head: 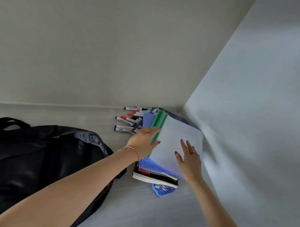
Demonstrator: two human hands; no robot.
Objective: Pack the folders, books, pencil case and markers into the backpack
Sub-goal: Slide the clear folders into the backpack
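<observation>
1. The black backpack [36,159] lay slumped on the pale floor [136,212] to the left of the pile, its top apparently unzipped; it should be held open wide before anything went in.
2. The stack of folders [177,139] sat in the corner of the wall [97,44], a clear one on top, green and blue ones beneath. Lifting them as one flat bundle seemed best.
3. A book [155,178] lay under the folders, with the blue pencil case [163,189] peeking out below it.
4. The left hand [143,142] gripped the folders' left edge, fingers curled over the green spines.
5. The right hand [189,158] hovered over or rested on the clear folder, fingers spread and straight, pinching nothing.
6. The markers [130,119] lay loose beside the pile, unpacked.
</observation>
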